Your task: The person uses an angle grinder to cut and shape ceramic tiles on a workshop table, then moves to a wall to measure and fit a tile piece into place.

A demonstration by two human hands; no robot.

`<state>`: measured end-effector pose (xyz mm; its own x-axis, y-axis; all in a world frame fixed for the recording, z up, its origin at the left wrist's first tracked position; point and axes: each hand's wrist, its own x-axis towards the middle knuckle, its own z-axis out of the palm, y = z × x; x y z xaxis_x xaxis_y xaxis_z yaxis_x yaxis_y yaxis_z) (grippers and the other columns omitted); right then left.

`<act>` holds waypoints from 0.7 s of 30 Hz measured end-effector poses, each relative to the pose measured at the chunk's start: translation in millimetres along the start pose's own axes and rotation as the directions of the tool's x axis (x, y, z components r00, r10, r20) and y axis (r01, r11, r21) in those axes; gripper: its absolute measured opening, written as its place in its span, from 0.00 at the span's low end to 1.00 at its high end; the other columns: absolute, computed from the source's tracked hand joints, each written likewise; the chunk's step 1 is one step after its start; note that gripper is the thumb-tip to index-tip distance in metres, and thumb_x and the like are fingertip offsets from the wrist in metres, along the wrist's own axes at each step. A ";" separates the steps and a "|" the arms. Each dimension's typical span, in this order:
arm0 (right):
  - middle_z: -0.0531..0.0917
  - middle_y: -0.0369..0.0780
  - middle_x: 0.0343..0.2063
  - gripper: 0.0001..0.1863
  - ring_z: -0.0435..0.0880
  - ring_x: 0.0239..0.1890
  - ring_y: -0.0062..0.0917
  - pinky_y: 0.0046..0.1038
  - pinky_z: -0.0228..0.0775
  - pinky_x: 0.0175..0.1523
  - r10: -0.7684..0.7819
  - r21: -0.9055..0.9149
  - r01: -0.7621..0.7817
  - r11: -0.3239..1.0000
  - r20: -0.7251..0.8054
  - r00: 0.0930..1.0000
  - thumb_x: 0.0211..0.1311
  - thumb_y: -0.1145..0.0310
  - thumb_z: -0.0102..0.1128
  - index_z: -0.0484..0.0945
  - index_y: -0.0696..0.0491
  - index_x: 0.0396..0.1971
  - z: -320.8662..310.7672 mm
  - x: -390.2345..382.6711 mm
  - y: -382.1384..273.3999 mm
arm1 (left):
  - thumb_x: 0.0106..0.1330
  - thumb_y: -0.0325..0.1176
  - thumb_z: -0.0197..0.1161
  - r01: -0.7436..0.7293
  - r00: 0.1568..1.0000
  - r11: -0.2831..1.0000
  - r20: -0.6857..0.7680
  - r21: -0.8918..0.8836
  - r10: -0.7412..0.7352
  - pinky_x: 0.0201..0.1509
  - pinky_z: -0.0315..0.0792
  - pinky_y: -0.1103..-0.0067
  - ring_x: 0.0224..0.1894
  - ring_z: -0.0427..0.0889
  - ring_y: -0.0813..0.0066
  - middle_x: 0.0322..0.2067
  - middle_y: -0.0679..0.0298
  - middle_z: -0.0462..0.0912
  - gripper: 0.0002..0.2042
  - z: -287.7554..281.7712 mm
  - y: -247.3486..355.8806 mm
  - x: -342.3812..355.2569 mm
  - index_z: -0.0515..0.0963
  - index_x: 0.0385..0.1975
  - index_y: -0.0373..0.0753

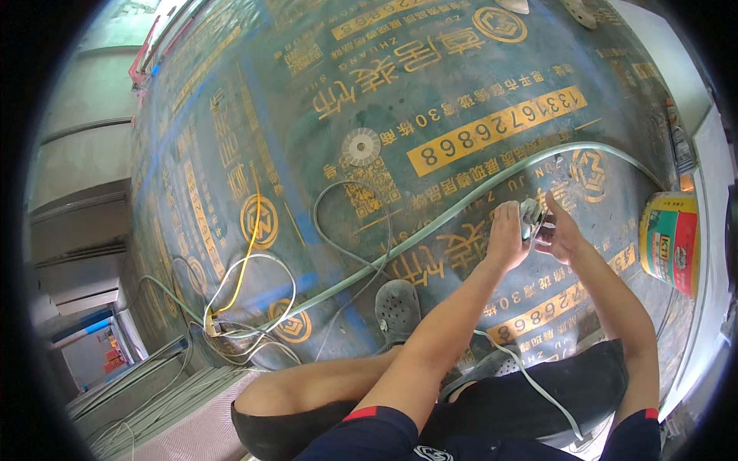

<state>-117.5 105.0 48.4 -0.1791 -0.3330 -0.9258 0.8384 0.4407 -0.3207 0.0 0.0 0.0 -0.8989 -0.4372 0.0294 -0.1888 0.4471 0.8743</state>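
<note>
Head view: nearest you are your dark shorts (592, 373), with a white cable (530, 374) trailing over the right leg. Past them, your grey clogs (397, 307) rest on a printed green floor sheet (430, 84).

Farther out, ahead and toward the right, your two hands meet around a small grey-green piece (528, 211) with a thin, dark-edged part facing your right. Your left hand (507, 234) has its fingers closed around that piece. Your right hand (561, 234) is just beside it, thumb raised and fingers curled at the thin part; whether they grip it, you cannot tell from here.

Off to your right stands a yellow, green and red bucket (669, 240). Beyond your hands, a pale green hose (461, 206) bends across the floor, crossed by a looped grey cable (317, 206). Leftward, a yellow cord (250, 257) meets a connector block (212, 324). Farther still, a round grey disc (361, 146) lies flat.
</note>
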 end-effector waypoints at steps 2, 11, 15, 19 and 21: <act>0.74 0.43 0.54 0.45 0.74 0.51 0.32 0.42 0.60 0.59 -0.096 0.044 0.106 0.993 -0.191 0.977 0.53 0.33 0.58 0.67 0.50 0.64 18.4 -1.2 -4.5 | 0.43 0.25 0.70 -0.059 0.998 0.998 -0.035 0.002 0.059 0.63 0.62 0.59 0.57 0.64 0.43 0.51 0.43 0.66 0.37 -7.7 -1.8 5.8 0.59 0.55 0.30; 0.75 0.44 0.51 0.40 0.73 0.51 0.26 0.28 0.63 0.57 -0.809 -0.535 0.628 0.565 -0.211 0.548 0.60 0.43 0.60 0.62 0.55 0.65 21.3 12.1 39.4 | 0.43 0.27 0.71 -0.107 0.987 0.993 0.113 -0.043 0.112 0.57 0.65 0.59 0.50 0.67 0.41 0.49 0.39 0.66 0.37 -6.8 -16.8 5.4 0.60 0.55 0.29; 0.76 0.39 0.52 0.27 0.74 0.53 0.22 0.34 0.65 0.57 -0.284 0.462 0.366 0.808 -0.240 0.928 0.67 0.41 0.51 0.73 0.47 0.54 26.7 39.4 17.2 | 0.44 0.29 0.72 -0.155 0.984 0.980 0.104 0.123 0.142 0.59 0.63 0.58 0.52 0.68 0.40 0.49 0.39 0.68 0.35 -10.2 -21.9 5.8 0.62 0.53 0.27; 0.69 0.51 0.52 0.27 0.67 0.54 0.41 0.42 0.60 0.59 -0.605 -0.225 0.601 0.767 -0.567 0.559 0.63 0.54 0.55 0.68 0.59 0.53 50.7 54.2 20.6 | 0.42 0.34 0.76 -0.165 0.985 0.982 0.061 0.086 0.161 0.49 0.67 0.60 0.44 0.71 0.45 0.41 0.46 0.70 0.33 -10.1 -13.8 22.7 0.65 0.47 0.31; 0.66 0.54 0.51 0.29 0.64 0.54 0.47 0.43 0.58 0.60 -0.701 -0.465 0.538 0.702 -0.585 0.408 0.60 0.57 0.56 0.65 0.62 0.55 51.7 34.4 32.9 | 0.41 0.33 0.76 -0.137 0.986 0.990 0.103 0.020 0.134 0.48 0.67 0.60 0.45 0.71 0.45 0.41 0.46 0.70 0.34 -13.0 -10.2 12.4 0.65 0.47 0.31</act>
<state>-69.5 65.0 16.3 -0.9618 0.0427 -0.2705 0.2528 0.5183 -0.8170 -4.1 -20.1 -2.3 -0.9521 -0.2903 0.0962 -0.0720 0.5184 0.8521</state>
